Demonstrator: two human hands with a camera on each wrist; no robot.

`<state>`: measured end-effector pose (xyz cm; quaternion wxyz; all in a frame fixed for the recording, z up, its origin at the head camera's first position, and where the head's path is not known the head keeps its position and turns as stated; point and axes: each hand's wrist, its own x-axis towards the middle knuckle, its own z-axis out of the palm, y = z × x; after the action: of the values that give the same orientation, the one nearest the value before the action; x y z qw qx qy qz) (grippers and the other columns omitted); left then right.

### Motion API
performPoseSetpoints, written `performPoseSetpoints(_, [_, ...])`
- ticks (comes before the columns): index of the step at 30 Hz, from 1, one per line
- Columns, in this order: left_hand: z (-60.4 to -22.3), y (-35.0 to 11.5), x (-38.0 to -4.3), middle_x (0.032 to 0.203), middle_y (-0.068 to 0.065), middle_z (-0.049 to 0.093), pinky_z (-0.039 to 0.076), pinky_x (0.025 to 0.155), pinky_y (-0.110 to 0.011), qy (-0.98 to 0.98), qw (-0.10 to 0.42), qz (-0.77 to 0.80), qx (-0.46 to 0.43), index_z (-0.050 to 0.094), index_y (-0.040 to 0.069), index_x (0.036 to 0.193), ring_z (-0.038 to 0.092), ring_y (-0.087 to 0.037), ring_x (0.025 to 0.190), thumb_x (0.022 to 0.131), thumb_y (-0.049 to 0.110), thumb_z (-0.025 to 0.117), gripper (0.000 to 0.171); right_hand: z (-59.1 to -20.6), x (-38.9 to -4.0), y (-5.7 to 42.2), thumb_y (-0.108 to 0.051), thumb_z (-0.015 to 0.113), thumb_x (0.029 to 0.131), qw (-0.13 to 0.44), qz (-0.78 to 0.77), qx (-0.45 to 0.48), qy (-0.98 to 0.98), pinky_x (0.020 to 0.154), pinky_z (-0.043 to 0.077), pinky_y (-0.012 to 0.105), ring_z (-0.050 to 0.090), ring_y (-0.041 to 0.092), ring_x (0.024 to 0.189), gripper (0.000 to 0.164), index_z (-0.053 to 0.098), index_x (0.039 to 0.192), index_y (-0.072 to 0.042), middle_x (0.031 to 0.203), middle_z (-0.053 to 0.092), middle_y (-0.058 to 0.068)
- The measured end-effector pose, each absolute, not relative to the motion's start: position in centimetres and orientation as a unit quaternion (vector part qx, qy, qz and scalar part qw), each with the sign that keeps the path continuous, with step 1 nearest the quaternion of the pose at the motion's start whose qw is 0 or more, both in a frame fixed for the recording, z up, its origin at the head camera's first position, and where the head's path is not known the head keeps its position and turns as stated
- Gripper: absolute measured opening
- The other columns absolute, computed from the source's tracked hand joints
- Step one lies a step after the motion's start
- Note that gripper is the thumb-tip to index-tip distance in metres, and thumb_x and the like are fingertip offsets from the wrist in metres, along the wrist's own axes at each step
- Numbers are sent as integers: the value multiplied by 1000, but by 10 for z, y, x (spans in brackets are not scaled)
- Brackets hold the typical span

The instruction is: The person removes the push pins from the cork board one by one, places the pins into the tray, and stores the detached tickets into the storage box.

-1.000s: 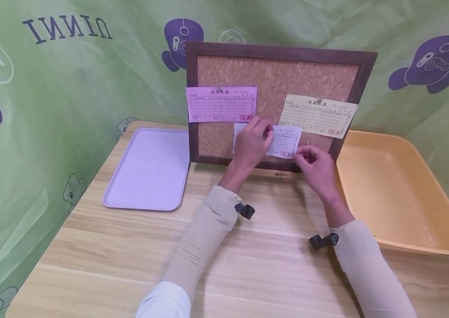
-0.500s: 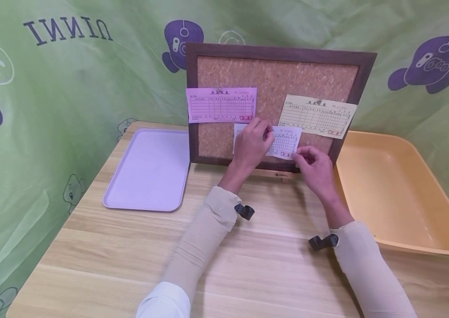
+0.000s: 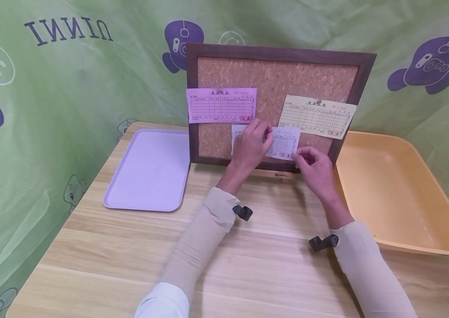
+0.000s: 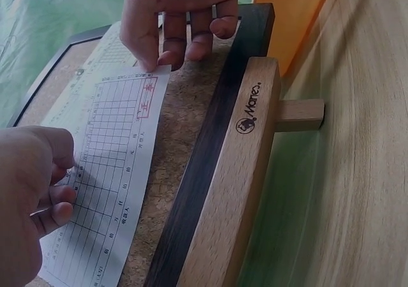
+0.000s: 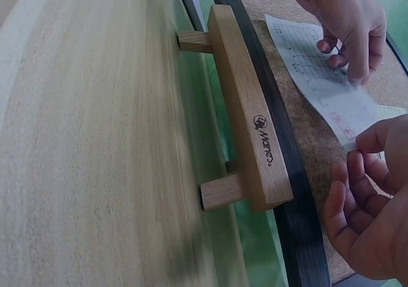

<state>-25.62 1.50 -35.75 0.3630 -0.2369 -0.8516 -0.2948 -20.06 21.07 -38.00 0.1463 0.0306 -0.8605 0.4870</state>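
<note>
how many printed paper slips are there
3: pink slip left on the framed cork board; pale yellow slip right; white slip lower between, partly behind the left hand.

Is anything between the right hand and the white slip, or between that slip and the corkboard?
Nothing visible separates the right hand from the white slip; it pinches the lower right corner. At the corkboard, the lower edge of the yellow slip seems to overlap the white slip's upper right corner; nothing else visible intervenes.
</note>
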Motion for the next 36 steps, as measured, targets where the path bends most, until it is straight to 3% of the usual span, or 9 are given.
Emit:
performPoseSetpoints(11, [-351,-1,-250,90,-5,64,46,61,-16,-852,335,-309,-258,71,4,92,59,-14,72,89,3,66,6,-378,-197,209,-21,65,101,150,489,31,-859,62,45,22,58,19,79,25,69,108,3,92,65,12])
performPoseSetpoints(21, [-351,-38,-234,91,-7,64,48,66,-19,-861,311,-300,-268,69,2,93,60,-16,74,91,0,64,5,-370,-183,216,-23,66,101,147,469,44,-870,62,45,19,59,19,76,26,70,107,2,90,67,15])
performPoseSetpoints(31, [-350,-81,-211,86,-5,63,46,52,-25,-877,325,-241,-261,70,4,90,56,-15,65,90,0,65,6,-358,-165,227,-29,66,102,112,464,33,-878,64,50,18,61,20,80,32,70,111,1,96,68,15])
performPoseSetpoints(36, [-358,-104,-200,86,-6,65,49,51,-26,-867,342,-246,-266,70,3,88,63,-17,66,86,-3,68,6,-352,-153,237,-25,67,102,119,454,39,-882,63,50,16,67,19,77,29,69,111,3,97,71,17])
